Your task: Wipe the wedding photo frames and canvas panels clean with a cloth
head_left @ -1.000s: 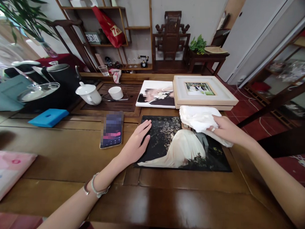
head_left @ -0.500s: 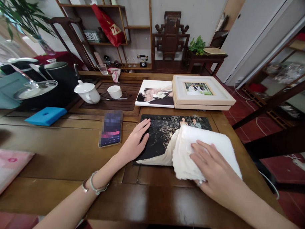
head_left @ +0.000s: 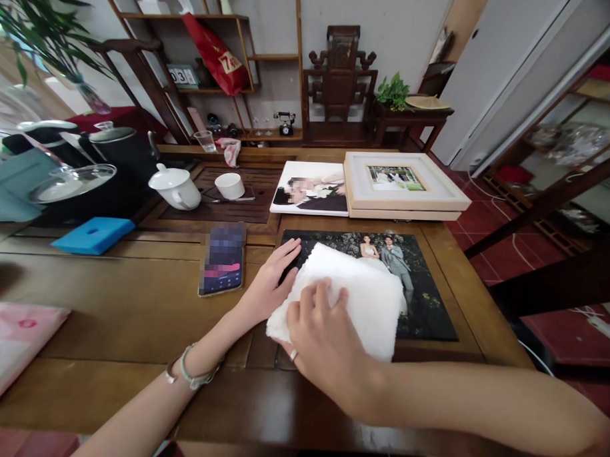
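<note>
A dark wedding photo panel (head_left: pixel 427 306) lies flat on the wooden table, showing a couple at its upper right. My right hand (head_left: pixel 328 346) grips a folded white towel (head_left: pixel 367 304), pressing it over the left and middle of the panel; the thumb goes under the towel's near edge. My left hand (head_left: pixel 270 284) rests with fingers stretched on the panel's left edge, its thumb close to the towel's corner. The towel hides much of the picture. To the left of my left hand lies a smartphone (head_left: pixel 222 259) with its screen lit.
Behind the panel sit a white-edged photo print (head_left: pixel 311 189) and stacked pale wooden frames (head_left: pixel 406 209). A lidded white cup (head_left: pixel 175 187) and a small white bowl (head_left: pixel 229 185) stand by the tea tray (head_left: pixel 185 214). Further left are a blue block (head_left: pixel 93 236) and a pink package (head_left: pixel 15 345).
My right hand has slid the towel leftward across the panel, uncovering its right side and the couple. My left hand stays in place.
</note>
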`<state>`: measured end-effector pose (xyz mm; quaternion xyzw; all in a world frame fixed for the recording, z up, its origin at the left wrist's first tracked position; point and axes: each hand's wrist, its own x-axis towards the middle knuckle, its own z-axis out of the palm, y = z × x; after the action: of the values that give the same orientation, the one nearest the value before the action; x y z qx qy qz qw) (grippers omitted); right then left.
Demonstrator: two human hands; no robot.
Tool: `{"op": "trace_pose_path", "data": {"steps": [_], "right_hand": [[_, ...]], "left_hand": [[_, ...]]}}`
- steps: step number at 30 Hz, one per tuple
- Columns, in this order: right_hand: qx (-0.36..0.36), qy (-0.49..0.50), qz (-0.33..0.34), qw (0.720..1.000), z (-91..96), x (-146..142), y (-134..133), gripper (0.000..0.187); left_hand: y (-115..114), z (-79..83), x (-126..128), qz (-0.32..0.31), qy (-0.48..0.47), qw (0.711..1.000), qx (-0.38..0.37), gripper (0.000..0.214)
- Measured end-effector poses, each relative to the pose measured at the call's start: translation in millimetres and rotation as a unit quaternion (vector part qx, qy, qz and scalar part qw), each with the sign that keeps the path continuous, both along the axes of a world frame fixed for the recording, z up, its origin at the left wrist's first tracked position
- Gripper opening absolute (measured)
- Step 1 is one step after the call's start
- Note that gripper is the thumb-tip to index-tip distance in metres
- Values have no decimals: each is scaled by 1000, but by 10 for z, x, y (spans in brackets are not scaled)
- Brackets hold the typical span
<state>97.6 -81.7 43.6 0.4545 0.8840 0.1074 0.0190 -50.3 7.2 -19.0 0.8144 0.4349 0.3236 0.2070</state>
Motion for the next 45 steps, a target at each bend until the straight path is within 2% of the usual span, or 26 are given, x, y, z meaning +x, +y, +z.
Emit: {"op": "trace_pose_path", "data": {"steps": [3, 8, 11, 15, 18, 20, 27, 29, 31, 34, 42, 45], "right_hand": [[-25, 26, 35, 999, 6, 268, -51, 45], [-66, 133, 43, 988, -41, 994, -302, 36], [-96, 173, 45, 979, -100, 1417, -386, 57], [-121, 198, -28, 972, -166, 1752, -269, 83], [-92, 180, -15, 979, -207, 1773, -63, 91], [-80, 159, 0, 984, -220, 1666, 84, 91], [-128, 104, 40, 986, -105, 815, 515, 84], [-135, 99, 52, 984, -70, 654, 579, 85], [-139, 103, 56, 983, -59, 617, 599, 85], [-134, 111, 48, 984, -92, 784, 554, 82], [-49, 182, -26, 982, -286, 1765, 299, 83], [-36, 185, -46, 981, -314, 1949, 249, 85]], "left_hand": [[-19, 10, 11, 2, 12, 1000, 1, 44], [-46, 40, 27, 1, 26, 1000, 2, 44], [-52, 61, 27, 4, 35, 999, -5, 44], [-56, 74, 28, 5, 42, 999, -7, 44], [-59, 71, 32, 5, 44, 999, 0, 44], [-61, 66, 35, 4, 46, 999, 3, 45], [-51, 12, 20, -1, 25, 1000, 7, 46], [-45, -3, 11, -10, 14, 1000, 9, 47], [-42, -8, 6, -17, 7, 1000, 11, 48], [-44, 0, 9, -6, 14, 1000, 11, 47], [-59, 36, 29, 5, 29, 1000, 3, 45], [-58, 28, 29, 7, 26, 1000, 9, 44]]}}
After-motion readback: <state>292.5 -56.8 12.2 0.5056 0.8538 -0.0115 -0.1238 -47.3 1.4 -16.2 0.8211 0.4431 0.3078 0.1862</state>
